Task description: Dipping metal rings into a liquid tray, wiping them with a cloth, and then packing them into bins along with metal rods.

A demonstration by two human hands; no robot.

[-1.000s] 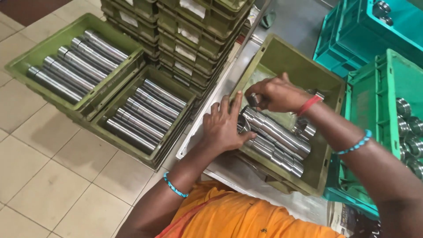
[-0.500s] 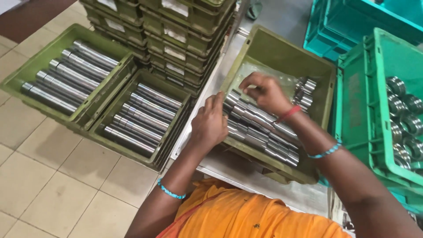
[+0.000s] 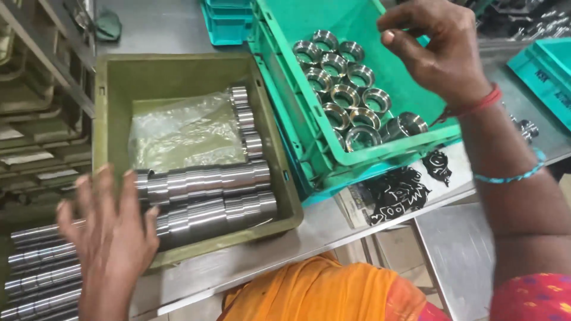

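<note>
My left hand (image 3: 113, 238) is spread wide with all the fingers apart. It holds nothing. It hangs over the near left corner of the olive green crate (image 3: 178, 74), just above the ends of the shiny metal shafts (image 3: 205, 199) that lie side by side in there. The hand is a bit blurry, so I cannot tell if it touches them. The shafts are long, round and smooth, with steps and grooves along them. A crinkly clear plastic sheet (image 3: 184, 131) lies behind them in the crate.

My right hand (image 3: 437, 50) is up over the teal plastic crate (image 3: 309, 137). Its fingers are curled in loosely, and I see nothing in it. Below sit shiny metal rings (image 3: 342, 95), short, round and hollow, packed close in rows.
</note>
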